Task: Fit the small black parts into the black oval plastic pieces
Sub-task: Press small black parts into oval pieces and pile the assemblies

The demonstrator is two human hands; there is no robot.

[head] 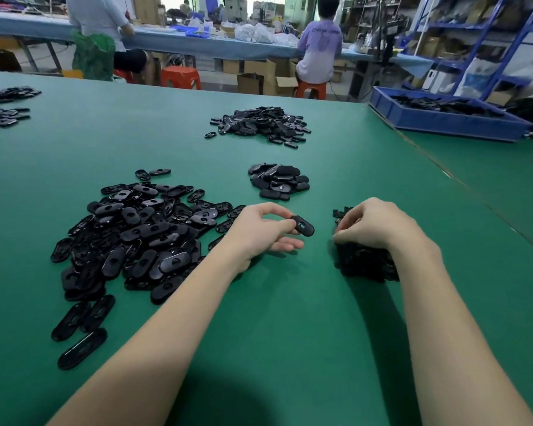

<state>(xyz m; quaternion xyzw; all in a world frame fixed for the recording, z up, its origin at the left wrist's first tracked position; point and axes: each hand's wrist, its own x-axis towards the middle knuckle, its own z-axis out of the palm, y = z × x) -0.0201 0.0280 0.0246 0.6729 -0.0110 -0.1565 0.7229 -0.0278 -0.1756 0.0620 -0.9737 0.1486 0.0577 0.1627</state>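
In the head view, the left hand (260, 232) has its grip pinched on one black oval piece (302, 226), thumb and fingertips on its left end, raised a little above the green worktop (290, 318). Left of this grip lies a big heap of oval pieces (136, 238). To the right of it, the right hand (373, 224) curls its fingers into a pile of small black parts (363, 262); whether this grip grasps one, I cannot tell. Behind both hands sits a smaller stack (279, 181).
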